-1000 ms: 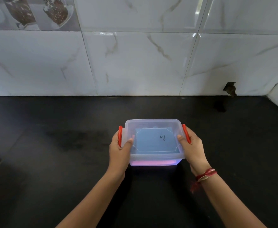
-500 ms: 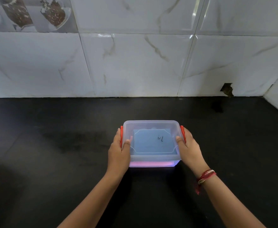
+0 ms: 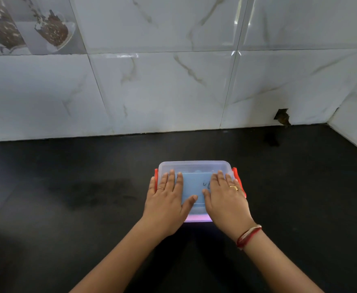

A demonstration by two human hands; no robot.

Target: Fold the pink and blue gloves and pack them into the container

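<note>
i am pressing my left hand [image 3: 166, 199] and right hand [image 3: 226, 198] flat, fingers spread, gripping nothing, on the lid [image 3: 194, 168] to seat it on the container [image 3: 196, 218] on the counter [image 3: 67, 208]; blue and pink are showing through from inside, probably the gloves.

Left hand [image 3: 167, 199] and right hand [image 3: 226, 197] lie flat, palms down, on the lidded container [image 3: 194, 167], thumbs nearly touching.
</note>
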